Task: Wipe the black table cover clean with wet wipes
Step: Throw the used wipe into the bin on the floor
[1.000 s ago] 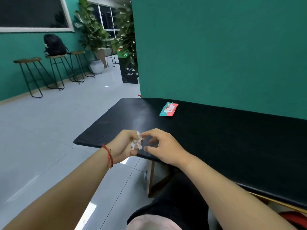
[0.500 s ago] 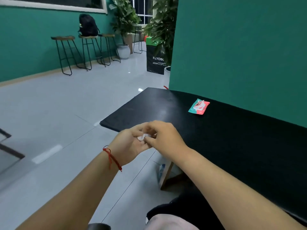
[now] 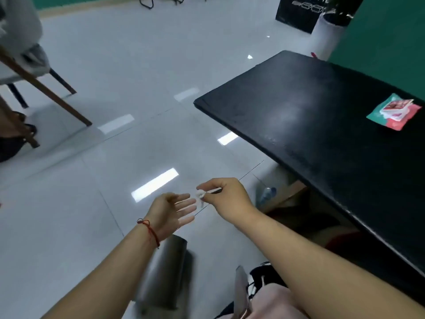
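Just right of the left hand [image 3: 171, 210], the right hand [image 3: 230, 199] pinches a small crumpled wipe [image 3: 200, 195]. The left hand has straight fingers and holds nothing. The cover [image 3: 310, 125] lies right of and beyond the right hand, the nearer one, so I think this hand does the wiping. The pack [image 3: 392, 111] rests on the cover, well apart.

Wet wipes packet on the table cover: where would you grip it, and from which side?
Probably from above, pinching across its two long edges. The wet wipes packet lies flat on the black table cover, leaving no gap beneath, and its edges are all exposed.
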### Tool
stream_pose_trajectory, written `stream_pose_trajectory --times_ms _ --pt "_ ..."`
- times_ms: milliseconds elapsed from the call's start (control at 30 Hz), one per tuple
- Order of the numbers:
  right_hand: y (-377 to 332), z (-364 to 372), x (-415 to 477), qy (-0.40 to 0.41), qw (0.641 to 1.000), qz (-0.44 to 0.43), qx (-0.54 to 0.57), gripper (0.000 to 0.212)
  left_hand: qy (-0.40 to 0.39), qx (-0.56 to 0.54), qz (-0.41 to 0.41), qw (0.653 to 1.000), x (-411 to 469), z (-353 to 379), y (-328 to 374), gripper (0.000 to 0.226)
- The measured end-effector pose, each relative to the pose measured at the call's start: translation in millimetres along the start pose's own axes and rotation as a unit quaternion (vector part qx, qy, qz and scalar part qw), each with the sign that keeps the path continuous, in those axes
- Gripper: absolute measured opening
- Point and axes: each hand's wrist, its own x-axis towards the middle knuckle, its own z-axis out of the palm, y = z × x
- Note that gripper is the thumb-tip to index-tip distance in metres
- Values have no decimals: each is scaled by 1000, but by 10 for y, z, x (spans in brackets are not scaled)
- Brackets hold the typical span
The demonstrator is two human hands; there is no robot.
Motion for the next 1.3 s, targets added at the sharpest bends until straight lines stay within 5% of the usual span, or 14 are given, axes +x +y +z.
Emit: stream_pose_trajectory --times_ms 200,400,500,600,800,1000,1200,1300 --pt "430 473 108 -28 986 115 119 15 157 66 -69 983 290 -1115 -710 26" --pt "602 710 109 -55 967 164 186 19 332 190 -170 908 165 -1952 -1308 13" --pt "659 762 113 -63 960 179 207 19 351 93 -219 905 131 -2014 -1631 30" --pt "677 763 130 -66 958 184 208 19 346 -57 -216 911 223 -1983 -1846 26" --pt "645 632 185 -55 960 179 206 20 422 27 -128 897 572 -1752 -1691 42" --pt "598 532 159 -52 966 169 189 29 273 189 31 943 651 -1012 -1236 18" --pt "654 539 187 -52 972 184 138 44 224 200 27 954 1015 -1005 -1509 35" --pt "654 555 188 -78 978 182 72 74 230 166 31 958 918 -954 -1471 24"
